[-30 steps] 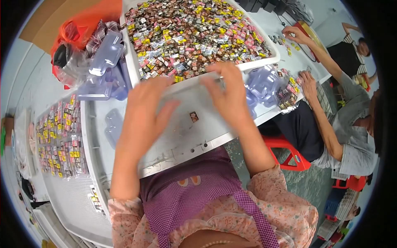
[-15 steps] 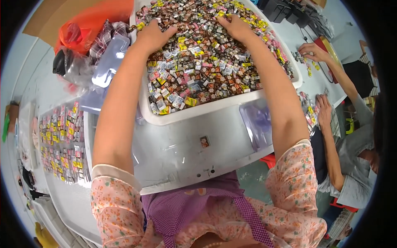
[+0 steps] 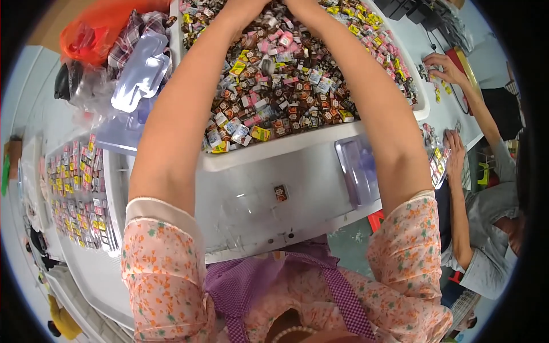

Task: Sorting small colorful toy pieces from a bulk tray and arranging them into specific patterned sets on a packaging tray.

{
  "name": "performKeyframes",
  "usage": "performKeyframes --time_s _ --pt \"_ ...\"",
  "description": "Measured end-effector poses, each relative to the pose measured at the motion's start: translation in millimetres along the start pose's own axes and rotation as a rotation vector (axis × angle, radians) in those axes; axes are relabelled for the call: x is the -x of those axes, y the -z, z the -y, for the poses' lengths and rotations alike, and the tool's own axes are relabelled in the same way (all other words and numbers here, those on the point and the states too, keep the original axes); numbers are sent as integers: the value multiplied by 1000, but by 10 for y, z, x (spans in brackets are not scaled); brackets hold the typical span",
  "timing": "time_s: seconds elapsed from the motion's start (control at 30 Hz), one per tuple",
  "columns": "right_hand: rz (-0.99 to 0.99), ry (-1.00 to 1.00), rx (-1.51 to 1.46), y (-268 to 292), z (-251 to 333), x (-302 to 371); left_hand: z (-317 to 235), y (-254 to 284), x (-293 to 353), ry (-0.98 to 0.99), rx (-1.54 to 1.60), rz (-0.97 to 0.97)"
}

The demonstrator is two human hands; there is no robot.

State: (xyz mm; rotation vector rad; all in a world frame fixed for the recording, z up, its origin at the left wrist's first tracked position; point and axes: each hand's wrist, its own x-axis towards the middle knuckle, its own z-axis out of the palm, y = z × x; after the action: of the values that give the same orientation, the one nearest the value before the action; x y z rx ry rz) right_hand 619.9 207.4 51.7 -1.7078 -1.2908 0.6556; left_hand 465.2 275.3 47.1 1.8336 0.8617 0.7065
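Observation:
Both my arms reach forward over a large white tub (image 3: 291,141) heaped with small wrapped pieces (image 3: 309,94) in brown, black, pink, yellow and white. My left hand (image 3: 243,10) and my right hand (image 3: 303,10) are close together over the far part of the heap, at the upper edge of the head view. Their fingers are cut off there, so what they hold, if anything, is hidden. A few pieces just below the hands look blurred. One single brown piece (image 3: 281,193) lies on the table between the tub and me.
Clear plastic lids (image 3: 139,74) and an orange bag (image 3: 94,34) lie left of the tub. Filled clear trays (image 3: 77,194) stand further left. A clear plastic box (image 3: 358,171) sits under my right forearm. At right, a co-worker's hands (image 3: 449,70) handle similar pieces.
My hands have moved forward and closer together, from apart and spread on the heap to the view's upper edge. Pieces in the middle of the heap have shifted, showing more pink ones.

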Motion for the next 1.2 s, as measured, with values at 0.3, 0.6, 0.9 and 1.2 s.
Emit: performKeyframes --time_s 0.3,0.6,0.9,1.2 --pt "296 -150 -333 379 298 379 -638 5 241 199 405 320" --pt "334 351 -111 654 -296 529 -27 712 649 -157 -422 384" --pt "60 297 564 81 -228 467 109 130 467 -349 -648 286" --pt "133 108 129 452 -43 671 -38 544 787 80 -33 226"
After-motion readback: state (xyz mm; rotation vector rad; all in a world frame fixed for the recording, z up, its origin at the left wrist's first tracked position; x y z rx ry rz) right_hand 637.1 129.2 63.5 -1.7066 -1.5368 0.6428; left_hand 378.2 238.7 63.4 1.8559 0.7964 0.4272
